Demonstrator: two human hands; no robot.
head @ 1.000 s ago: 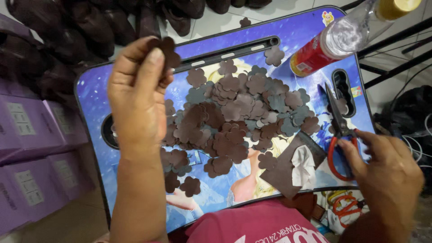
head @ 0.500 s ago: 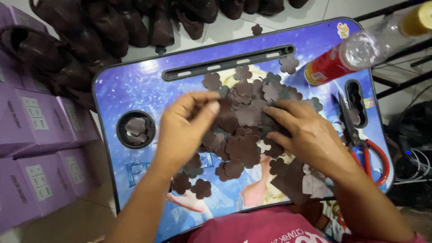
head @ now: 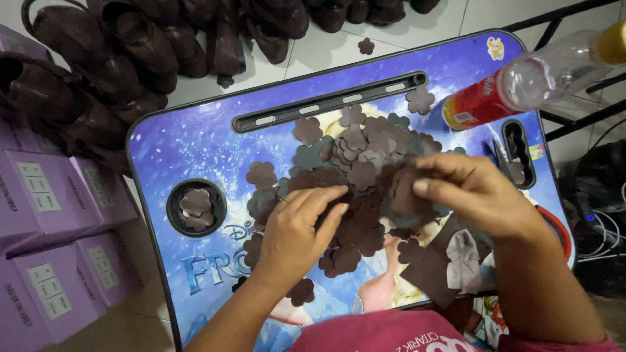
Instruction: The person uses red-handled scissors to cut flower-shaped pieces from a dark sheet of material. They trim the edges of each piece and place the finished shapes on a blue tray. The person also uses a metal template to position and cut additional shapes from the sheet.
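A heap of several brown flower-shaped cutouts (head: 365,156) lies on a blue printed lap table (head: 195,150). My left hand (head: 297,231) rests palm-down on the near left side of the heap, fingers together on the cutouts. My right hand (head: 473,192) reaches in from the right and pinches a few flower cutouts at the heap's middle. A round cup recess (head: 196,207) at the table's left holds a few cutouts. A dark brown sheet scrap (head: 433,270) lies under my right wrist.
A clear plastic bottle with a red label (head: 515,81) lies at the table's far right corner. Red-handled scissors (head: 557,228) sit partly hidden by my right arm. Dark brown shoes (head: 130,45) crowd the floor beyond. Purple boxes (head: 45,215) are stacked at the left.
My left hand came down from holding a cutout up and now lies on the heap. My right hand left the scissors and moved into the heap's middle.
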